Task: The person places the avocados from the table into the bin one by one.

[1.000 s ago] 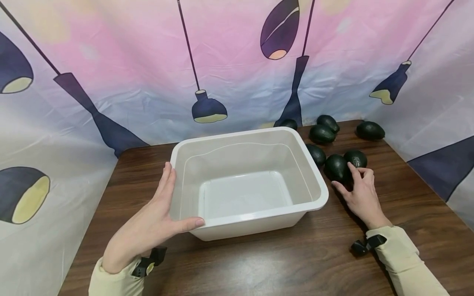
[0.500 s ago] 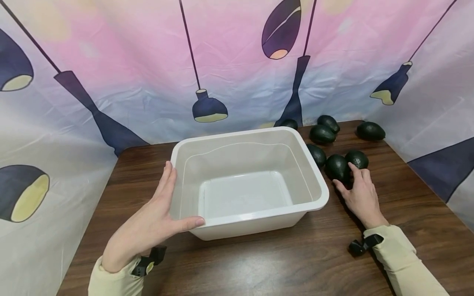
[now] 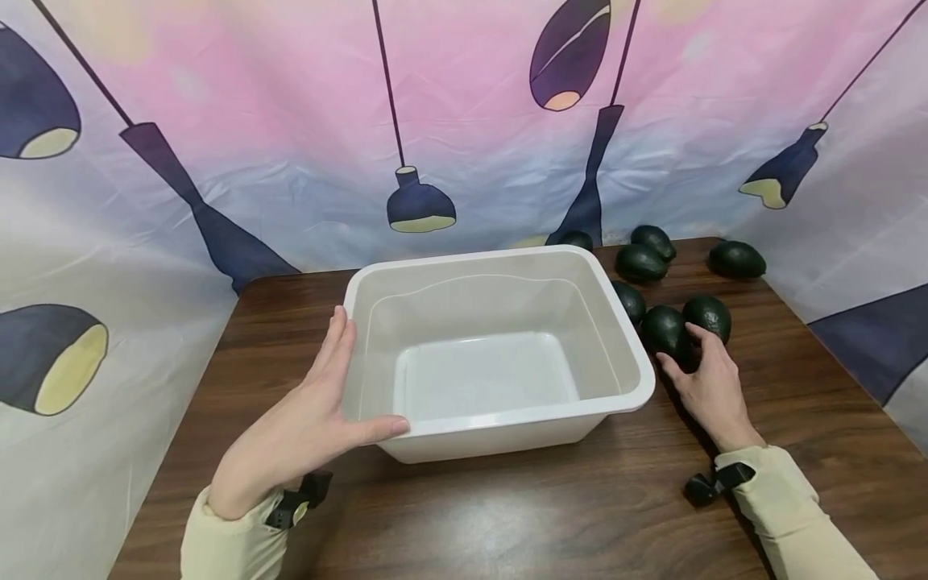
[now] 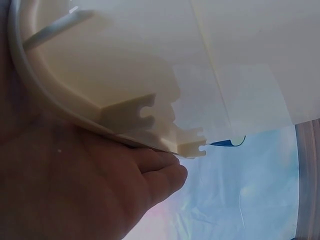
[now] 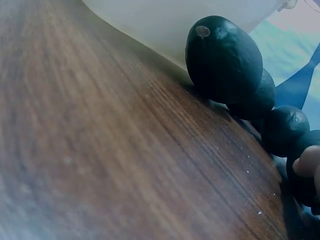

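**Tub and avocados under two hands**

White tub [image 3: 500, 441] upright on the wood-grain counter [image 3: 522, 515], its bare bottom visible. The left grip [image 3: 312, 411] is spread wide, fingers extended along the outside of the tub's left wall, thumb laid across the near rim; the left wrist view shows the fingers just below that rim. The right grip [image 3: 714, 391], thumb and forefinger parted, rests at the nearest avocado [image 3: 662, 328]; whether it has hold of the fruit cannot be told. The right-hand avocado [image 3: 709, 314] lies just beyond the forefinger, while the tub-side avocado [image 3: 629, 301] sits close against the tub's right side. Farther back lie two neighbouring avocados [image 3: 641, 263], one at the far right [image 3: 736, 259], and one partly hidden behind the tub's rear rim [image 3: 577, 238]. Printed cloth [image 3: 312, 105] with lamp motifs hangs behind.
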{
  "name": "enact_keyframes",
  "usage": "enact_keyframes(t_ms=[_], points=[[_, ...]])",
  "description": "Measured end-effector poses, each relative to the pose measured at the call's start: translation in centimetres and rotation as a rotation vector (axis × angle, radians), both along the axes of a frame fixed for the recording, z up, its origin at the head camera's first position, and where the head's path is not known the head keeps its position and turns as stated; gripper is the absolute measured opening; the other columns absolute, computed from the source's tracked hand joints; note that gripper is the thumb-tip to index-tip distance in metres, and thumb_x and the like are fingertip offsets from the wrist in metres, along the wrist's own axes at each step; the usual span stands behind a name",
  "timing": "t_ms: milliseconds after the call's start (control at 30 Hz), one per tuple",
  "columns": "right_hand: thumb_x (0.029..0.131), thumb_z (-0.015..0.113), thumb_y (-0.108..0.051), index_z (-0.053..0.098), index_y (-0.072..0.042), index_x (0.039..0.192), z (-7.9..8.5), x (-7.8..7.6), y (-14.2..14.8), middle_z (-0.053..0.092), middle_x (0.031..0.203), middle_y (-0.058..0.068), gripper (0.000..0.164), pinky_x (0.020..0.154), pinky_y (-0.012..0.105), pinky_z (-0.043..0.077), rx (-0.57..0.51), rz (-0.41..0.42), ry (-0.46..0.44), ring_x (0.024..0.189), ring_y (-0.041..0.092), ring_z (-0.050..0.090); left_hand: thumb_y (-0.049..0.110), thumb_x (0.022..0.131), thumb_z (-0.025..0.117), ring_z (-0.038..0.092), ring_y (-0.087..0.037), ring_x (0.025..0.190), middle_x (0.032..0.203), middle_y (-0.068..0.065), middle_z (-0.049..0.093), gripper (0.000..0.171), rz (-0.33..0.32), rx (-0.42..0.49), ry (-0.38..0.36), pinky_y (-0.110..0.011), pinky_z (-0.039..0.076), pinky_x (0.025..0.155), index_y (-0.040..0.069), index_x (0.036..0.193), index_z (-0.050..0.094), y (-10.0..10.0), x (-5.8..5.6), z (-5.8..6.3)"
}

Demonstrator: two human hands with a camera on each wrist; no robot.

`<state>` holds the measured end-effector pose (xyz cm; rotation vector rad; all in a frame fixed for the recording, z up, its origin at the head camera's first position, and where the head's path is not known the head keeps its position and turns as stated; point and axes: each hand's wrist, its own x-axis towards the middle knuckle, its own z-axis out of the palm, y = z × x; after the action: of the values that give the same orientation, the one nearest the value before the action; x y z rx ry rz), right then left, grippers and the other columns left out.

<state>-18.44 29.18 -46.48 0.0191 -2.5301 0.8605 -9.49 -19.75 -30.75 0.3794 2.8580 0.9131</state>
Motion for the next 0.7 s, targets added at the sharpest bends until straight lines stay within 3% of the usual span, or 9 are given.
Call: enact_keyframes(t_ms=[233, 333, 467, 567, 700], points=[[0.09, 0.068, -0.014, 0.045, 0.003, 0.139, 0.0, 0.1, 0.0, 0.049, 0.131, 0.03, 0.057, 0.093, 0.059, 0.039, -0.088, -0.039, 0.047, 0.115, 0.046, 0.049, 0.066, 0.075, 0.072, -0.002, -0.02, 0.147, 0.155, 0.012, -0.028, 0.126, 0.001, 0.0, 0.0, -0.053, 0.027, 0.109, 0.027, 0.152, -0.019, -0.1, 0.0, 0.0], [0.09, 0.068, -0.014, 0.047, 0.0, 0.139, 0.2, 0.2, 0.0, 0.051, 0.129, 0.025, 0.055, 0.093, 0.037, 0.043, -0.148, -0.052, 0.118, 0.109, 0.034, 0.052, 0.065, 0.075, 0.072, -0.003, -0.02, 0.147, 0.155, 0.012, -0.028, 0.125, 0.002, -0.003, 0.004, -0.053, 0.028, 0.109, 0.027, 0.152, -0.018, -0.1, 0.0, 0.0], [0.091, 0.067, -0.009, 0.049, -0.007, 0.14, 1.1, 0.6, -0.1, 0.056, 0.121, 0.006, 0.053, 0.076, 0.012, 0.039, -0.289, -0.027, 0.213, 0.093, 0.009, 0.054, 0.066, 0.075, 0.072, -0.003, -0.019, 0.147, 0.155, 0.011, -0.027, 0.125, 0.004, 0.006, 0.003, -0.053, 0.027, 0.109, 0.026, 0.152, -0.018, -0.1, 0.1, 0.1], [0.09, 0.066, -0.004, 0.05, -0.008, 0.14, 2.2, 1.1, -0.3, 0.054, 0.12, -0.007, 0.052, 0.075, 0.01, 0.041, -0.394, 0.023, 0.283, 0.092, 0.003, 0.054, 0.067, 0.075, 0.071, -0.005, -0.019, 0.147, 0.155, 0.01, -0.028, 0.126, 0.002, 0.019, -0.002, -0.053, 0.026, 0.11, 0.026, 0.152, -0.019, -0.1, 0.0, 0.1], [0.09, 0.064, -0.001, 0.051, 0.0, 0.137, 4.6, 2.3, -1.4, 0.055, 0.124, 0.004, 0.049, 0.078, 0.014, 0.042, -0.48, 0.11, 0.425, 0.096, 0.007, 0.054, 0.066, 0.075, 0.071, -0.006, -0.02, 0.147, 0.155, 0.008, -0.029, 0.126, -0.01, 0.022, -0.001, -0.054, 0.026, 0.11, 0.025, 0.152, -0.02, -0.1, -0.2, 0.1]])
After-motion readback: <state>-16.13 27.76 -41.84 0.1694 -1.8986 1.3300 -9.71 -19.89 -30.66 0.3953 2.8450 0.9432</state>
